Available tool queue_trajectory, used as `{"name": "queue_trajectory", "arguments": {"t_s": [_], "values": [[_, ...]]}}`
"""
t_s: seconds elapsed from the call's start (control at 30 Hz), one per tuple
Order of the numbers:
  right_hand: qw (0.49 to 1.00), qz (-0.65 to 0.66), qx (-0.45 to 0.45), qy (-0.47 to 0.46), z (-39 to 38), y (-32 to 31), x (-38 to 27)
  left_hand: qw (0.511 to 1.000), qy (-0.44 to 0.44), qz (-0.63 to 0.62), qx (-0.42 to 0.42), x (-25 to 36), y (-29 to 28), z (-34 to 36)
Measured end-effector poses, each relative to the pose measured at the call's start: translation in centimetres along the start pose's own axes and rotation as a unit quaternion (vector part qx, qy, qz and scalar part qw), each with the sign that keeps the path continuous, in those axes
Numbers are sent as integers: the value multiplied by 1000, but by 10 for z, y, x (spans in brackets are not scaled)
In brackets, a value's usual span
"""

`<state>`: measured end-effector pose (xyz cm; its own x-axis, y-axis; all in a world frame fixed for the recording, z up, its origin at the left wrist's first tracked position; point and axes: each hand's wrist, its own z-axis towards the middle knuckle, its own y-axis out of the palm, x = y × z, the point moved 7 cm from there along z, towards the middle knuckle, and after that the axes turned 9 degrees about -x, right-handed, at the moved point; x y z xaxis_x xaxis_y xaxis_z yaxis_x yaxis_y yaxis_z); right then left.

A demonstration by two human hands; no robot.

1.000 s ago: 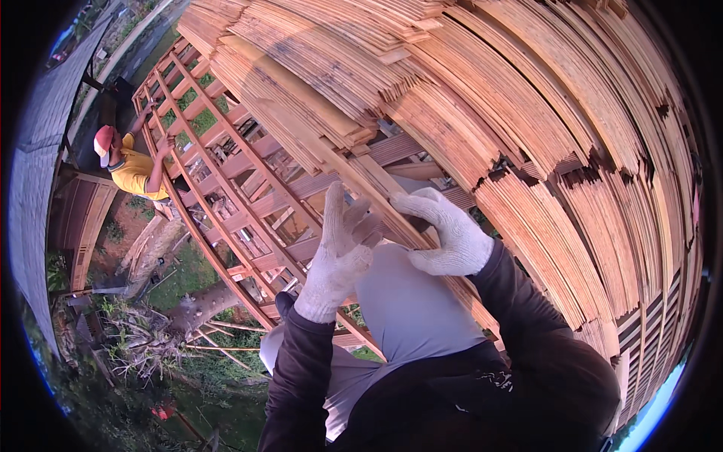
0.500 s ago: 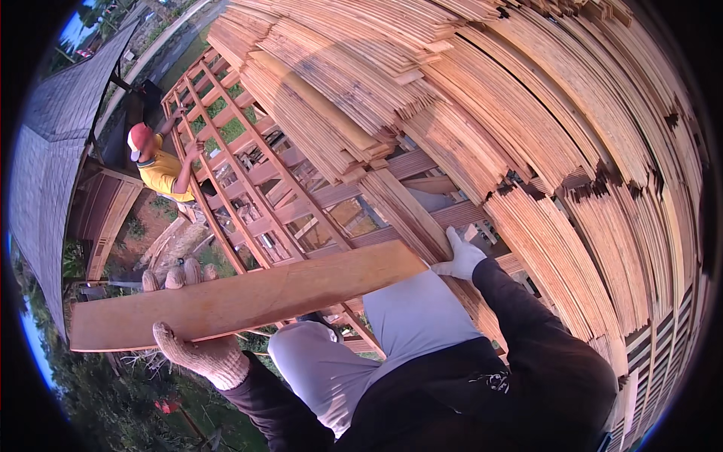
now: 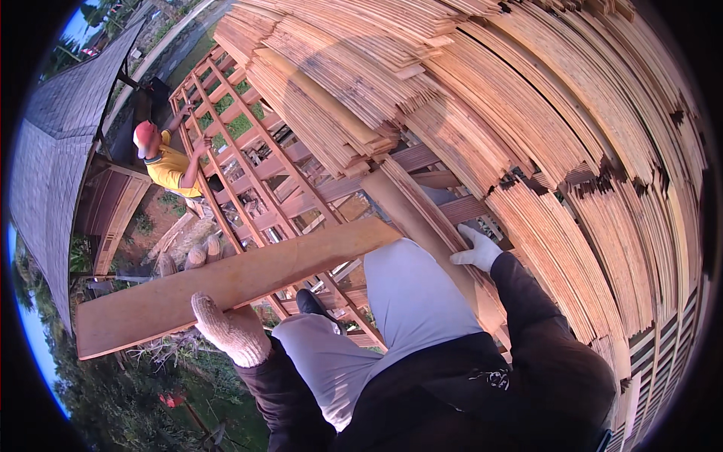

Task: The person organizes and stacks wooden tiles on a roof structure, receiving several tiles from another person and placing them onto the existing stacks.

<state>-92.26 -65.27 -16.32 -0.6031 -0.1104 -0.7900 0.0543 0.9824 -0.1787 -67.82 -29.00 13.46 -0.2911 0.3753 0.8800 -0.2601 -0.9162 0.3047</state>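
Shirt print (image 3: 495, 380) illegible, left hand (image 3: 239, 333) grips plank (image 3: 241, 279), spread right hand (image 3: 480, 250) perhaps touches boards (image 3: 429, 237).

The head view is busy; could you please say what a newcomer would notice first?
Probably the long flat board, held slantwise across the left by the gloved left hand. Next come the overlapping rows of thin planks filling the upper right. Toward the upper left, a person in yellow is at the wooden lattice.

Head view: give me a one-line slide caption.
Gloved left hand grips a wooden board, gloved right hand near other planks, with a co-worker in yellow beyond.
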Motion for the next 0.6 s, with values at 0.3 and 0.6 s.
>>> {"name": "queue_trajectory", "arguments": {"t_s": [0.3, 0.6], "values": [[992, -112, 34, 36, 3, 12, -3, 999, -15, -19, -22, -54, 14, -1], [949, -277, 102, 108, 24, 46, 8, 997, -66, 17, 38, -143, -62, -16]]}}
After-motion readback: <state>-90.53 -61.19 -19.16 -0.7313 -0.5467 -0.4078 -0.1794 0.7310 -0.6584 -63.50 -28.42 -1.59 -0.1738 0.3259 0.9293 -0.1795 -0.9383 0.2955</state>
